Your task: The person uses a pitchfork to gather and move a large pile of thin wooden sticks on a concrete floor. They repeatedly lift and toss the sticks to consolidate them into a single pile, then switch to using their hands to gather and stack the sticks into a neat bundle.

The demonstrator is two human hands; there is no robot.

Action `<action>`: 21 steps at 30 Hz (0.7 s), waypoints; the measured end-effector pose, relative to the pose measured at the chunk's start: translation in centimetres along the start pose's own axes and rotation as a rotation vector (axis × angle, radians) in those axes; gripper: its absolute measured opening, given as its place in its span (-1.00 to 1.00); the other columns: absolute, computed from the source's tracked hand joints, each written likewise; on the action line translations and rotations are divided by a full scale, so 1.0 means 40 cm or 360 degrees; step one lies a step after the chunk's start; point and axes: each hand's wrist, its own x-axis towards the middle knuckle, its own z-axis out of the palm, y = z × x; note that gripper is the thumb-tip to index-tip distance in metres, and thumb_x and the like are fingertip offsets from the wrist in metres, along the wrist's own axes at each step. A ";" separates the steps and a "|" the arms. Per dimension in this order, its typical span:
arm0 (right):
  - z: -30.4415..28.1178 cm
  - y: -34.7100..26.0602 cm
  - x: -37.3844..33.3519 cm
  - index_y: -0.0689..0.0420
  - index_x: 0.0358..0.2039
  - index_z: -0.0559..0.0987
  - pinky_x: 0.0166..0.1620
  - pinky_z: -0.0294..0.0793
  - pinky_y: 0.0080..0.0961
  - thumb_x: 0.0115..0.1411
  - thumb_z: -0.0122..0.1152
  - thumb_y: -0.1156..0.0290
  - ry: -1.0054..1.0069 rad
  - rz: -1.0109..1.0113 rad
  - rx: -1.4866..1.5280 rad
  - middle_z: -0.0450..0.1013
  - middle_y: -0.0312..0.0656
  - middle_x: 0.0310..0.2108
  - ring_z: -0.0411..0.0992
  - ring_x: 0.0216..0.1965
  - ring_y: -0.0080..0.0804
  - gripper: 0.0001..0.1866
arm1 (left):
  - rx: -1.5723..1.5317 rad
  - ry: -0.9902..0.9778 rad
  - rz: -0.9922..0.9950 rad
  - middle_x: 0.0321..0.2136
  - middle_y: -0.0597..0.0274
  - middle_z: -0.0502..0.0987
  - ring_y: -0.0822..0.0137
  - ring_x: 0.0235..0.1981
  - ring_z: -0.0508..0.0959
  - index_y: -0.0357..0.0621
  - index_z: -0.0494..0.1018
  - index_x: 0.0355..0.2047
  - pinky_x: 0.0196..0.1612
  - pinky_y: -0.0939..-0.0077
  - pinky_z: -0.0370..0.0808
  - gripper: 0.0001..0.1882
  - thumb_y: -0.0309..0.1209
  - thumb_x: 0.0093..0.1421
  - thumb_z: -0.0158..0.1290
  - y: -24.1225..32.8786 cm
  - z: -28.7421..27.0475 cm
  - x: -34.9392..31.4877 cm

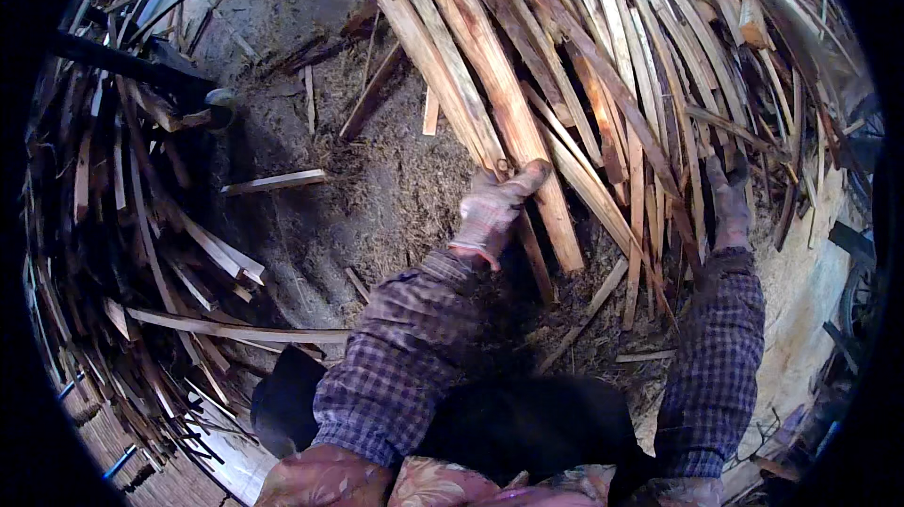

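My left hand (492,212), in a pale, dirty glove, is closed around the near end of a light wooden strip (450,83). Its thumb reaches over a wider reddish-brown plank (504,83) lying beside that strip. Further right, my right hand (730,206), gloved too, rests against the near ends of a large heap of long wooden strips (650,102). Its fingertips are dark and partly lost among the wood, so I cannot tell whether it grips a strip. Both forearms wear checked purple sleeves.
Another heap of thin wooden strips (141,196) spreads along the left. A dark bar with a round end (218,107) juts over it. Between the heaps, dusty ground (367,206) carries a loose short strip (273,182). A pale flat surface (800,290) lies beyond my right forearm.
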 end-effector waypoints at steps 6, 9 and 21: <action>-0.019 0.062 0.058 0.13 0.22 0.03 0.10 0.21 -0.42 -0.05 0.21 -0.03 0.0241 0.0056 -0.0602 0.26 -0.06 0.10 0.28 0.08 -0.22 -0.07 | 0.1733 -0.0534 -0.0416 -0.42 0.17 0.57 0.38 -0.42 0.52 -0.20 0.51 -0.20 -0.28 0.53 0.40 -0.39 0.08 -0.06 0.16 0.230 -0.153 -0.031; -0.028 0.108 0.101 0.13 0.18 0.11 0.09 0.23 -0.39 -0.13 0.23 -0.16 0.0381 0.0105 -0.0914 0.29 -0.07 0.08 0.30 0.07 -0.17 -0.03 | 0.1236 0.0289 -0.0424 -0.53 0.21 0.54 0.45 -0.50 0.49 -0.23 0.51 -0.31 -0.35 0.63 0.39 -0.45 0.06 -0.03 0.15 0.170 -0.324 0.020; -0.076 0.108 0.034 0.14 0.13 0.24 0.10 0.21 -0.33 -0.16 0.08 -0.34 0.0166 0.0075 -0.0824 0.32 0.05 0.03 0.27 0.08 -0.11 -0.02 | -0.0168 0.0162 0.0159 -0.18 0.18 0.43 0.35 -0.25 0.44 -0.28 0.23 0.06 -0.17 0.52 0.40 -0.26 -0.16 -0.06 0.26 0.044 0.083 0.081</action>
